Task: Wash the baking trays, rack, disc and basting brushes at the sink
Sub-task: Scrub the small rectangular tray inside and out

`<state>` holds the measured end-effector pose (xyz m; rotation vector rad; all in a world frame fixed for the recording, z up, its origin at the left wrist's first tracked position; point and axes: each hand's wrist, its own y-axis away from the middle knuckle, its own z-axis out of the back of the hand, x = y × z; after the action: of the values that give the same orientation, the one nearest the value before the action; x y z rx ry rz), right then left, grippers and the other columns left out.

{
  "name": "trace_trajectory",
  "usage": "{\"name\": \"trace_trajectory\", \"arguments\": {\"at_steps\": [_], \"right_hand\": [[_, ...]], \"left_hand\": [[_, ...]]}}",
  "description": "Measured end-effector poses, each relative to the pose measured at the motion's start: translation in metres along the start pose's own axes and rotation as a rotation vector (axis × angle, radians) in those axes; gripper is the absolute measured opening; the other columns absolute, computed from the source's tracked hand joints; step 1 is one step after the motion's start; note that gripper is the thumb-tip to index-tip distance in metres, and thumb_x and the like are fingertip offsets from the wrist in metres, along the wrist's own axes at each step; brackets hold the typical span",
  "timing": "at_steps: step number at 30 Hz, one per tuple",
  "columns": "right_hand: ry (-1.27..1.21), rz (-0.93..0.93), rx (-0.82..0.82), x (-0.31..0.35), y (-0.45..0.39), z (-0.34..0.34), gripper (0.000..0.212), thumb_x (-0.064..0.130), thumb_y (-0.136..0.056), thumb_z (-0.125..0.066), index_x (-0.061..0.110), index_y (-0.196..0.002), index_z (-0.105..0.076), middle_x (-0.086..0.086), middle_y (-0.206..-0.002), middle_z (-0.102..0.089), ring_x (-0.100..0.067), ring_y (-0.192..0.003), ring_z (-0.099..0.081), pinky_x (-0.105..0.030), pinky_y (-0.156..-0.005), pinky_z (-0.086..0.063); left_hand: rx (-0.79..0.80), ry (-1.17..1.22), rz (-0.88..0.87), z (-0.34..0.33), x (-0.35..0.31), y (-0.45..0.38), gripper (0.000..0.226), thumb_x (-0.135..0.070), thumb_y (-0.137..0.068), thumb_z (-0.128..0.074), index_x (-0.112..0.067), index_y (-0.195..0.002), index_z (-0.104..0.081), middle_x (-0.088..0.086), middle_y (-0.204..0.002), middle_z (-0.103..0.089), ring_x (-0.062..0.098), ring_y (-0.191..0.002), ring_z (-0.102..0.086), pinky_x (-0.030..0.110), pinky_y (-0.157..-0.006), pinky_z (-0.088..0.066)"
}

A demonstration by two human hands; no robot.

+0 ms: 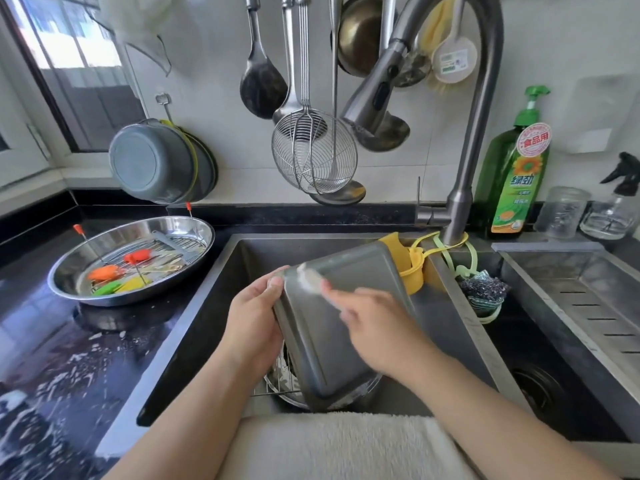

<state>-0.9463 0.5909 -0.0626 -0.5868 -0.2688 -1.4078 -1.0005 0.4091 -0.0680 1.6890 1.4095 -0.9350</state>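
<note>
Head cam view: the left hand [254, 323] gripped the left edge of a grey baking tray [341, 327], underside up and tilted over the sink [221, 306]; the right hand [377, 327] was blurry, curled on something pale pressed near the tray's top-left corner, couldn't tell what. Below the grip, a wire rack [273, 389] sat in the sink; well left of it on the counter, a round steel pan [131, 261] held the colourful basting brushes [121, 275].

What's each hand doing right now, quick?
Left hand: grips the baking tray by its left edge.
Right hand: blurred, holds a pale scrubber against the tray.
</note>
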Motion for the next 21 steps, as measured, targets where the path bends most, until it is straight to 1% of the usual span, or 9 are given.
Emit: {"name": "trace_trajectory", "arguments": {"at_steps": [2,3,7,11,13,16,18,20,21], "right_hand": [[0.114,-0.158,-0.103,-0.013,-0.006,0.013,0.060,0.016,-0.105,-0.045,0.048,-0.154,-0.032,0.007,-0.088,-0.049,-0.016,-0.082,-0.053,-0.040,-0.074,-0.054],[0.103,-0.173,-0.097,-0.014,-0.005,0.015,0.059,0.016,-0.105,-0.045,0.046,-0.154,-0.031,0.007,-0.088,-0.048,-0.016,-0.082,-0.052,-0.039,-0.074,-0.053],[-0.055,0.080,0.055,0.014,0.014,-0.002,0.061,0.015,-0.104,-0.048,0.051,-0.151,-0.032,0.004,-0.085,-0.047,-0.019,-0.077,-0.051,-0.038,-0.070,-0.048],[0.076,-0.143,-0.134,-0.012,-0.009,0.018,0.059,0.019,-0.106,-0.045,0.049,-0.155,-0.029,0.007,-0.090,-0.051,-0.014,-0.078,-0.052,-0.038,-0.069,-0.053],[0.004,-0.061,-0.097,-0.003,-0.002,0.015,0.060,0.017,-0.105,-0.048,0.049,-0.153,-0.032,0.007,-0.088,-0.052,-0.013,-0.077,-0.051,-0.034,-0.068,-0.050],[0.017,0.106,-0.036,0.017,0.009,0.014,0.065,0.017,-0.104,-0.048,0.064,-0.145,-0.029,0.004,-0.084,-0.051,-0.018,-0.080,-0.052,-0.039,-0.072,-0.048],[0.079,-0.029,-0.074,-0.003,0.001,0.028,0.064,0.019,-0.105,-0.046,0.071,-0.139,-0.029,0.005,-0.085,-0.051,-0.016,-0.077,-0.053,-0.039,-0.066,-0.048],[0.185,-0.179,-0.085,-0.022,-0.002,0.037,0.059,0.019,-0.105,-0.044,0.060,-0.146,-0.036,0.006,-0.086,-0.051,-0.016,-0.074,-0.054,-0.038,-0.062,-0.051],[0.199,-0.193,-0.086,-0.022,0.001,0.038,0.058,0.019,-0.104,-0.044,0.055,-0.149,-0.037,0.006,-0.087,-0.051,-0.017,-0.074,-0.055,-0.041,-0.063,-0.053]], "left_hand": [[0.029,0.020,-0.008,-0.002,-0.001,0.001,0.030,-0.010,-0.110,-0.043,-0.001,-0.125,-0.067,0.021,-0.112,-0.075,0.027,-0.098,-0.073,0.038,-0.085,-0.060],[0.046,0.020,-0.011,-0.002,0.000,0.001,0.030,-0.010,-0.110,-0.043,-0.001,-0.124,-0.068,0.021,-0.112,-0.075,0.027,-0.099,-0.073,0.037,-0.085,-0.060],[0.084,-0.007,-0.027,-0.002,0.003,0.000,0.031,-0.008,-0.110,-0.041,-0.001,-0.118,-0.070,0.023,-0.106,-0.075,0.030,-0.093,-0.073,0.037,-0.079,-0.062],[0.121,-0.109,-0.047,-0.004,0.005,0.002,0.030,-0.006,-0.109,-0.043,-0.003,-0.126,-0.068,0.021,-0.113,-0.075,0.029,-0.101,-0.074,0.039,-0.087,-0.059],[0.168,-0.207,-0.076,-0.007,0.010,0.004,0.030,-0.005,-0.108,-0.045,-0.004,-0.123,-0.071,0.022,-0.113,-0.075,0.033,-0.106,-0.073,0.045,-0.096,-0.055],[0.226,-0.325,-0.117,-0.004,0.014,0.005,0.032,-0.007,-0.110,-0.044,-0.007,-0.115,-0.076,0.023,-0.114,-0.075,0.042,-0.115,-0.069,0.052,-0.105,-0.051],[0.167,-0.305,-0.124,-0.004,0.012,0.005,0.032,-0.005,-0.110,-0.044,-0.009,-0.121,-0.074,0.019,-0.116,-0.076,0.039,-0.116,-0.069,0.050,-0.105,-0.051],[0.093,-0.286,-0.135,-0.006,0.009,0.004,0.030,-0.006,-0.109,-0.046,-0.012,-0.124,-0.072,0.014,-0.115,-0.077,0.034,-0.116,-0.070,0.050,-0.106,-0.051],[0.087,-0.295,-0.148,-0.007,0.010,0.005,0.029,-0.006,-0.109,-0.047,-0.013,-0.123,-0.072,0.013,-0.115,-0.077,0.032,-0.116,-0.070,0.050,-0.107,-0.051]]}}
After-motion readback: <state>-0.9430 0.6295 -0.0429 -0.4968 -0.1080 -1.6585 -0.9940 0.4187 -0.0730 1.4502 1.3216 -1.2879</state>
